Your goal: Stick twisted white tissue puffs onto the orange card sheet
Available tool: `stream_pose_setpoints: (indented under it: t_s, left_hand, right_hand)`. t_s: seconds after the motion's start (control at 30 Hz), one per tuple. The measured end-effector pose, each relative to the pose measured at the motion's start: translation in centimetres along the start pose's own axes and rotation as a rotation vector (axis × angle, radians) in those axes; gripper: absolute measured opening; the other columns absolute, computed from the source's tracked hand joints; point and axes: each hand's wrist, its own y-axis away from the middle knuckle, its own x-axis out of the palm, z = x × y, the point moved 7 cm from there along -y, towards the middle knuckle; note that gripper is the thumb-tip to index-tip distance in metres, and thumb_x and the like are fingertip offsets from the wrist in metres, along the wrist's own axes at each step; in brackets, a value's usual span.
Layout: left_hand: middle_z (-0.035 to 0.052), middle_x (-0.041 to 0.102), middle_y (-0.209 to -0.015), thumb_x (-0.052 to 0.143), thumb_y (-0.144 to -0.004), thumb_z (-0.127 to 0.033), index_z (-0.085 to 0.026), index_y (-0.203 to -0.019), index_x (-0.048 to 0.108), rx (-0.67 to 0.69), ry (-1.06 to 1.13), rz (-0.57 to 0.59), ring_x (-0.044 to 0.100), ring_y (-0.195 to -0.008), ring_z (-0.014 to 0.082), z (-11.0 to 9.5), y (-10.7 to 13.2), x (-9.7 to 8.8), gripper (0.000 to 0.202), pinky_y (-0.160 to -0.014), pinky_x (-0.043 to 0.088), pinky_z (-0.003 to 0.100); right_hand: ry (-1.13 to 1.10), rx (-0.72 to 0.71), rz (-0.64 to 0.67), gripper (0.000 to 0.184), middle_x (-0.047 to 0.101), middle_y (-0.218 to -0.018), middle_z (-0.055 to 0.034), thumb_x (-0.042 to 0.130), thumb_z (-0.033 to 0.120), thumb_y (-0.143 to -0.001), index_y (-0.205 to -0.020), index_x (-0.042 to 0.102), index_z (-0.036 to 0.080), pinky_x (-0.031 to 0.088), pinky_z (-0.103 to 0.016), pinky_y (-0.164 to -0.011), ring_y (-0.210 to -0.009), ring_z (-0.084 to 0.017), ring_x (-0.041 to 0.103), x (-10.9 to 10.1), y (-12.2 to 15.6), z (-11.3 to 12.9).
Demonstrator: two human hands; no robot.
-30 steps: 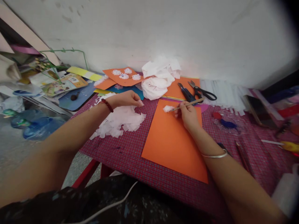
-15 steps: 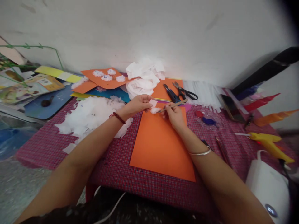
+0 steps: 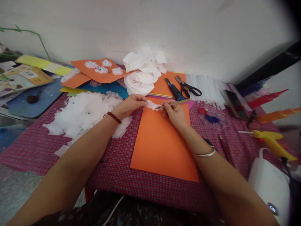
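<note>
Head view. Left hand (image 3: 131, 105) reaches over the far edge of the orange sheet (image 3: 162, 147), grip pinched together on a small white paper piece (image 3: 151, 105). Right hand (image 3: 175, 114) is just beside it, grip clamped on a thin wooden stick (image 3: 178, 103). The stick lies nearly level, its left tip at the paper piece and the other end pointing right toward the scissors (image 3: 191, 88). The paper piece sits between the two hands at the sheet's far edge; cannot tell if it rests on the sheet or is held just above it. Red bead bracelet (image 3: 113, 116) on the left wrist, silver bangle (image 3: 204, 153) on the right.

The orange sheet lies flat on the tabletop (image 3: 35, 147), which has a red checked cloth. A heap of white paper scraps (image 3: 84, 113) is left of the sheet, under the left forearm. Crumpled white paper (image 3: 143, 73) is at the back near the wall. Left of that is an orange card (image 3: 94, 75) with white tufts stuck on it. A blue-handled tool (image 3: 175, 91) lies just beside the black scissors. Right of the sheet is a clear dish (image 3: 211, 118) with red and blue blobs, and a pencil (image 3: 225, 150) near the right forearm. Phone (image 3: 234, 100) further back. Yellow glue gun (image 3: 270, 139) at far right, white device (image 3: 270, 185) in the near right corner.
</note>
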Motion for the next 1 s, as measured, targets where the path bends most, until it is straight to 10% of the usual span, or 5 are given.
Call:
stream_pose_setpoints:
  t_s: [0.37, 1.0]
  left_hand:
    - [-0.0005, 0.061, -0.064, 0.06, -0.074, -0.013, -0.014, -0.067, 0.063, 0.22, -0.587, 0.091, 0.049, -0.06, 0.0088, -0.3, -0.6, 3.4, 0.008, -0.058, 0.035, 0.022]
    - [0.0029, 0.065, -0.068, 0.063, -0.073, -0.014, -0.014, -0.066, 0.062, 0.294, -0.668, 0.006, 0.053, -0.064, 0.0111, -0.3, -0.9, 3.8, 0.007, -0.059, 0.039, 0.024]
  right_hand:
    - [-0.03, -0.011, -0.013, 0.035, 0.063, -0.06, 0.0007, 0.065, 0.054, -0.082, -0.076, 0.056, 0.02, 0.04, -0.022, -0.041, -0.043, -0.009, 0.053, -0.2, -0.1, -0.3]
    - [0.408, -0.23, 0.041, 0.032, 0.062, -0.065, -0.0017, 0.044, 0.048, -0.096, -0.083, 0.056, 0.021, 0.044, -0.029, -0.059, -0.057, -0.016, 0.058, 0.5, 1.1, 0.9]
